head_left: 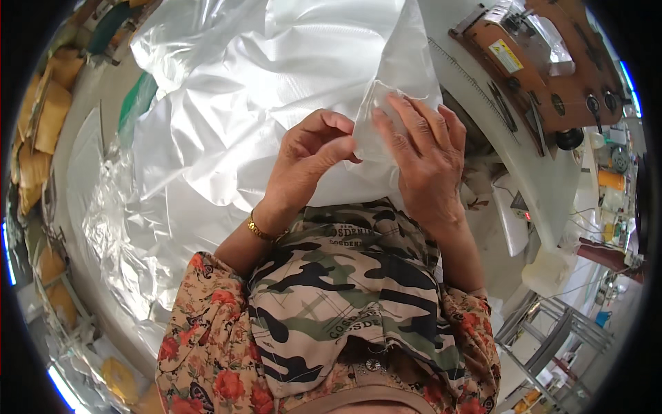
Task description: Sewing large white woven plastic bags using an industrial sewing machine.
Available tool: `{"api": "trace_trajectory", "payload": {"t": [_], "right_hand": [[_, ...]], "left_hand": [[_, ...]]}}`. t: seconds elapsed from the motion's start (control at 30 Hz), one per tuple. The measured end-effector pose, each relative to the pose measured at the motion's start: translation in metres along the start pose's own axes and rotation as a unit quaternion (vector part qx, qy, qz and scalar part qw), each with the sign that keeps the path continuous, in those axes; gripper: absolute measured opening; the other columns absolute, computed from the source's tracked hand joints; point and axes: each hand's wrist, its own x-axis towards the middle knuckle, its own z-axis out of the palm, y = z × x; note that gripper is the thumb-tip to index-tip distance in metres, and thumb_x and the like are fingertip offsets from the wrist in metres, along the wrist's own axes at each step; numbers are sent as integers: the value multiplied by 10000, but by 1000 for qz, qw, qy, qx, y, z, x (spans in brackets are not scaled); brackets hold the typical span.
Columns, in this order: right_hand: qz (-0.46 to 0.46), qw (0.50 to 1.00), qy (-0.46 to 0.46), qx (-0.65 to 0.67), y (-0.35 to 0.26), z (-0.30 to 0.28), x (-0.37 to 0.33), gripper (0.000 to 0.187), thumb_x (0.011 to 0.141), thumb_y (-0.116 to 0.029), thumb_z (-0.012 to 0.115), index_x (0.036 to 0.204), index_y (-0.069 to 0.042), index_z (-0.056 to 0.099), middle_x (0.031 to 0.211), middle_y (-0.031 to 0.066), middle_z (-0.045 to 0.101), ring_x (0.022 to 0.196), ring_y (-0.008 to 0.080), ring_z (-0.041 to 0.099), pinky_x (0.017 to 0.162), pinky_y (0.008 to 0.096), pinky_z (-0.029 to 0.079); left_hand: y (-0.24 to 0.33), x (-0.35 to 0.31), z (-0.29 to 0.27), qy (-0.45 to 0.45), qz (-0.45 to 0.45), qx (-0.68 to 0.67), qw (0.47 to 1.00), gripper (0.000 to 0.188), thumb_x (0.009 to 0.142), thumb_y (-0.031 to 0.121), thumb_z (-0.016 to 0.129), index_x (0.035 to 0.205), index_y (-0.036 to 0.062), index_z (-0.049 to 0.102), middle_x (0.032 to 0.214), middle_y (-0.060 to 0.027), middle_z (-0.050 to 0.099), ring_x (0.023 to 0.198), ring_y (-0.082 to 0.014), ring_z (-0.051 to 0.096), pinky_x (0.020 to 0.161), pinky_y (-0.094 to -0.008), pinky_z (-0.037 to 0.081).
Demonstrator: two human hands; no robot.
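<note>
A large sheet of shiny whitish plastic-like film [227,117] lies crumpled over the table in front of me and hangs down to my lap. My left hand [314,148] is closed, thumb and index finger pinching the edge of a folded part of the sheet. My right hand [424,148] lies on that folded part [376,100] just to the right, its fingers stretched out and slightly apart. A seam or doubled edge runs up between the two hands. What is under my right palm is hidden.
A brown sewing machine [572,41] stands at the upper right on the pale table [558,186], with dark snips or tweezers [503,107] beside it. A ruler scale [469,79] runs along the tabletop. A metal-framed stool [552,345] stands lower right; yellow-brown bundles [52,110] line the left.
</note>
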Motion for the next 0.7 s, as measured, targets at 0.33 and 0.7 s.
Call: {"api": "trace_trajectory", "payload": {"t": [0.33, 0.7], "right_hand": [[-25, 997, 67, 40, -6, 12, -3, 306, 858, -116, 600, 1145, -74, 700, 1277, 114, 621, 1144, 256, 581, 994, 435, 407], [-38, 991, 111, 72, -4, 18, -10, 330, 835, -52, 585, 1146, -47, 696, 1271, 145, 628, 1109, 300, 603, 973, 448, 438]], "left_hand": [[-9, 4, -13, -47, -52, -159, 985, 101, 951, 61, 647, 1045, 25, 654, 973, -25, 683, 885, -112, 663, 805, -297, 593], [-4, -1, -9, -56, -47, -157, 985, 122, 946, 55, 647, 1051, 6, 684, 972, -32, 687, 867, -119, 667, 817, -289, 587]]}}
